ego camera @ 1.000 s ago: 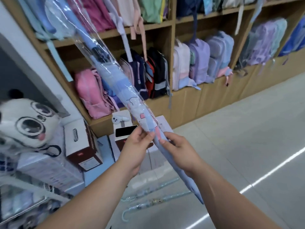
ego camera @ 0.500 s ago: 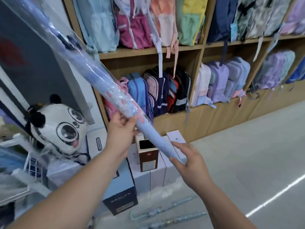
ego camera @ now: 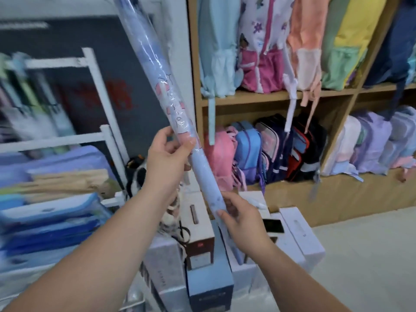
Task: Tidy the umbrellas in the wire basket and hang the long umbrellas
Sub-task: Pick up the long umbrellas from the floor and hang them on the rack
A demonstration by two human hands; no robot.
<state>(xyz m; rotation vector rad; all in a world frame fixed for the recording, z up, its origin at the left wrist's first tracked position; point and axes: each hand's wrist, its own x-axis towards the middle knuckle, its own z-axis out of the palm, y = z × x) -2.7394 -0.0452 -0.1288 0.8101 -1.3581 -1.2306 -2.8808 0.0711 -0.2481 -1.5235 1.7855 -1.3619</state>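
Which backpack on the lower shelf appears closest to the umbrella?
The pink backpack, leftmost in its row, right beside the blue umbrella; the others stand farther right.

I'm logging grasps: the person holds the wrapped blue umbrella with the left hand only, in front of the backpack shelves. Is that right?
Not quite. The head view shows both hands on the wrapped blue umbrella: the left hand grips it midway, the right hand lower down, in front of the backpack shelves.
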